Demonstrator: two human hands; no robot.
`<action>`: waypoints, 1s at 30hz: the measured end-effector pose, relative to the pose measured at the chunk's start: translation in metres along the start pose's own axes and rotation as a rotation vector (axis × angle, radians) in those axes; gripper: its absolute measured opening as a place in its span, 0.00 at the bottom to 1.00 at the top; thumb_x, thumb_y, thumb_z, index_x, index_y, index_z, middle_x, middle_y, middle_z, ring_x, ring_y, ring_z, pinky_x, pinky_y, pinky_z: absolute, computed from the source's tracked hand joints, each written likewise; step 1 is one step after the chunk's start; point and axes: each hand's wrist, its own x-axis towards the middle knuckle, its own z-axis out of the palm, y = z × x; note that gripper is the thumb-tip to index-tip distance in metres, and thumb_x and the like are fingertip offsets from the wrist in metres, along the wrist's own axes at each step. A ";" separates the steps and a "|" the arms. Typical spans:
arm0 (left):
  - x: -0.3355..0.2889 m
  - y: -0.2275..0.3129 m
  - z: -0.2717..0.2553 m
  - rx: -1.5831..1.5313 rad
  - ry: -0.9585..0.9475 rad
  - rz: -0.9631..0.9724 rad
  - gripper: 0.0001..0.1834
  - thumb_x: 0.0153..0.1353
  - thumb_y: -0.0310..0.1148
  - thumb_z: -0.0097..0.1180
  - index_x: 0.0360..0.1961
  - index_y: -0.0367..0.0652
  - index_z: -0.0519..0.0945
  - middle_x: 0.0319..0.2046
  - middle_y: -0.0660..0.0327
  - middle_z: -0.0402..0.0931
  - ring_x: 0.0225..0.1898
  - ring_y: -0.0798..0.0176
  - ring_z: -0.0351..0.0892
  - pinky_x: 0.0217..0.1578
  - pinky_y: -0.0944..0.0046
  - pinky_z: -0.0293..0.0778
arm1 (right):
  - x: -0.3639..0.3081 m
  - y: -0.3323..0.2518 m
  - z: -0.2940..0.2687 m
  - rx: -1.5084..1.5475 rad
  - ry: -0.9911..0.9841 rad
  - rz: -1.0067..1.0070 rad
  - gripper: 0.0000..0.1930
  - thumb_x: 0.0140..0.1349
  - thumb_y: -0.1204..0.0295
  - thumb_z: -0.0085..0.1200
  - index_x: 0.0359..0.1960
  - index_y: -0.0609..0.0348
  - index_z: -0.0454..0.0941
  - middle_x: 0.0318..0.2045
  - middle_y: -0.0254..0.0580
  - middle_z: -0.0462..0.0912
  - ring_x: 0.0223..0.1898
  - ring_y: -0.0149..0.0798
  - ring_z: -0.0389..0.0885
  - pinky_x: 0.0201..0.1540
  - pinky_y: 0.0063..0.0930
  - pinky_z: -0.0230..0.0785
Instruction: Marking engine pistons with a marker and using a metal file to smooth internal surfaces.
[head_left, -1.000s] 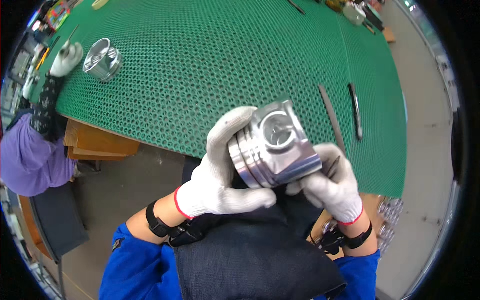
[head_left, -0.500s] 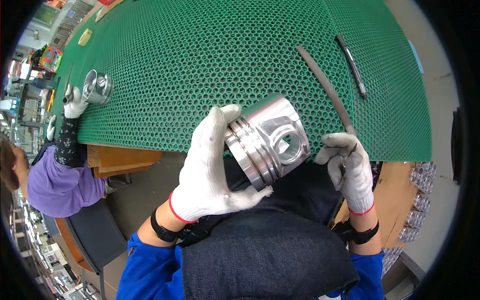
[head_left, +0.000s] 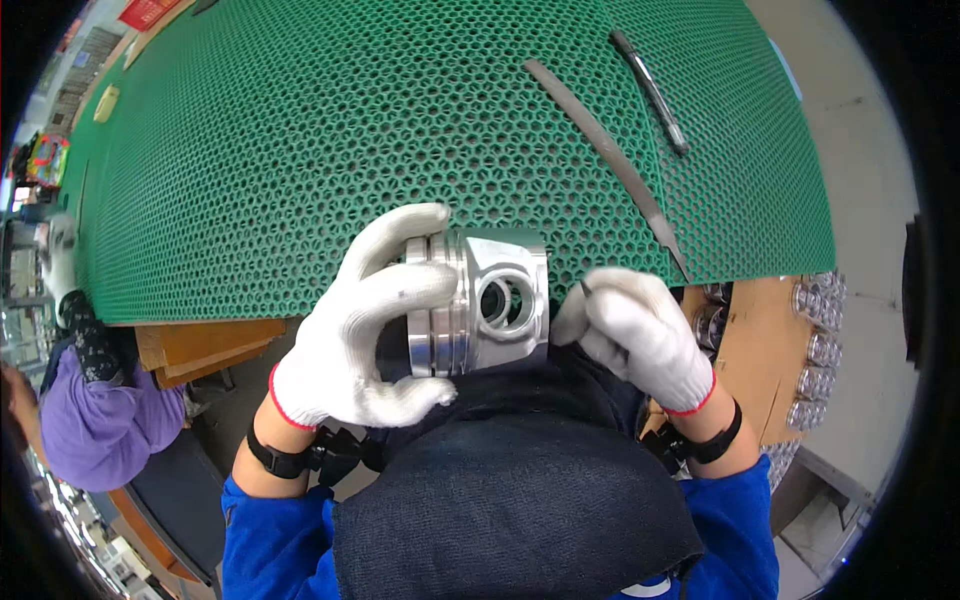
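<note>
My left hand (head_left: 365, 320), in a white knit glove, grips a shiny metal piston (head_left: 500, 345) by its ringed end. The piston lies on its side in the air at the near edge of the green mat, its round pin hole facing up. Close to the piston's other end is my right hand (head_left: 640, 325), gloved too, with its fingers curled in a pinch. A small dark tip pokes out between them; the rest is hidden. Beyond the right hand a long grey file (head_left: 605, 150) with a narrow tang lies on the mat.
A black and silver pen-shaped tool (head_left: 652, 95) lies right of the file on the green honeycomb mat (head_left: 330, 130). Several pistons (head_left: 818, 350) stand on a brown board (head_left: 760, 360) at the right. A co-worker in purple (head_left: 105, 415) sits at the far left.
The piston has turned level and shifted left with my left hand. My right hand has moved left toward it and rolled over. The co-worker's piston has left the view.
</note>
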 end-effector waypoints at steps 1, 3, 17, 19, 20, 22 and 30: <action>0.000 -0.001 0.001 -0.036 -0.008 -0.013 0.35 0.40 0.41 0.75 0.51 0.40 0.78 0.65 0.38 0.59 0.64 0.37 0.65 0.62 0.44 0.64 | 0.004 -0.002 0.000 0.070 0.008 0.024 0.17 0.67 0.61 0.46 0.35 0.64 0.79 0.30 0.36 0.81 0.23 0.21 0.65 0.24 0.16 0.59; -0.004 -0.007 0.004 -0.067 -0.020 0.010 0.34 0.40 0.41 0.75 0.49 0.40 0.79 0.64 0.38 0.59 0.64 0.37 0.65 0.62 0.44 0.64 | 0.011 -0.006 0.001 0.069 0.040 0.027 0.17 0.67 0.60 0.46 0.35 0.64 0.78 0.29 0.35 0.79 0.23 0.20 0.63 0.23 0.17 0.57; 0.014 -0.007 -0.003 -0.037 0.067 -0.169 0.52 0.46 0.55 0.72 0.64 0.35 0.61 0.63 0.43 0.62 0.64 0.46 0.64 0.63 0.47 0.62 | 0.003 -0.005 -0.010 -1.120 -0.126 -0.402 0.11 0.62 0.60 0.55 0.32 0.53 0.79 0.25 0.46 0.79 0.29 0.50 0.81 0.32 0.40 0.74; 0.026 0.008 0.000 -0.299 0.263 -0.397 0.55 0.48 0.56 0.71 0.67 0.35 0.55 0.63 0.45 0.61 0.64 0.47 0.64 0.63 0.49 0.63 | 0.001 0.018 -0.021 -0.813 0.060 -0.561 0.12 0.63 0.61 0.54 0.33 0.56 0.81 0.27 0.44 0.81 0.31 0.49 0.82 0.35 0.38 0.75; 0.031 0.021 0.006 -0.064 0.393 -0.400 0.58 0.48 0.58 0.71 0.69 0.37 0.52 0.64 0.44 0.60 0.65 0.47 0.62 0.63 0.49 0.63 | -0.004 0.020 -0.024 -0.709 0.077 -0.523 0.12 0.63 0.62 0.53 0.34 0.57 0.81 0.27 0.44 0.81 0.31 0.48 0.82 0.36 0.38 0.75; 0.022 0.024 0.009 -0.562 0.545 -0.179 0.61 0.46 0.67 0.67 0.71 0.42 0.51 0.65 0.43 0.58 0.66 0.46 0.62 0.63 0.47 0.65 | -0.013 0.017 -0.021 -0.442 0.037 -0.318 0.16 0.64 0.61 0.50 0.33 0.63 0.81 0.25 0.42 0.81 0.25 0.40 0.80 0.29 0.32 0.73; 0.031 -0.003 0.011 -0.188 -0.026 -0.072 0.53 0.36 0.51 0.80 0.61 0.40 0.68 0.61 0.44 0.63 0.62 0.47 0.67 0.60 0.47 0.66 | -0.002 0.008 -0.014 0.183 0.038 0.058 0.23 0.67 0.53 0.44 0.32 0.63 0.78 0.15 0.28 0.67 0.14 0.21 0.61 0.15 0.16 0.51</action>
